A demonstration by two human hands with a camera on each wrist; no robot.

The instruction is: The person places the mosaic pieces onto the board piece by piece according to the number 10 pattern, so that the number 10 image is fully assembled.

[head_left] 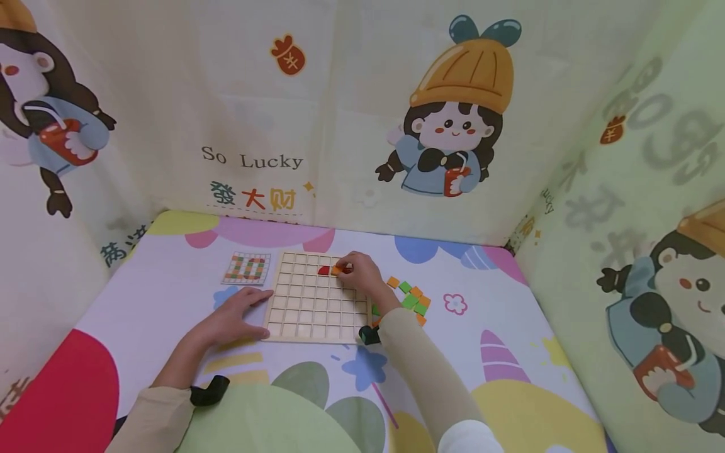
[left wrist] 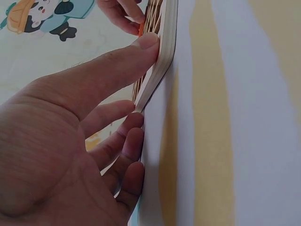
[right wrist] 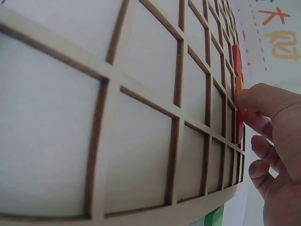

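Wooden grid board (head_left: pixel 313 301) steadied by flat left hand (head_left: pixel 235 319) | orange tile (head_left: pixel 337 270) pinched in right hand (head_left: pixel 362 275) fingers beside red tile (head_left: pixel 323 270) | step: seating tile | next: precise cell alignment likely needed

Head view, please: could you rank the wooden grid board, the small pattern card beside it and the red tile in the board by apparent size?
1. Wooden grid board, clearly largest.
2. Small pattern card, lying left of the board.
3. Red tile, filling about one cell, next to the right hand.
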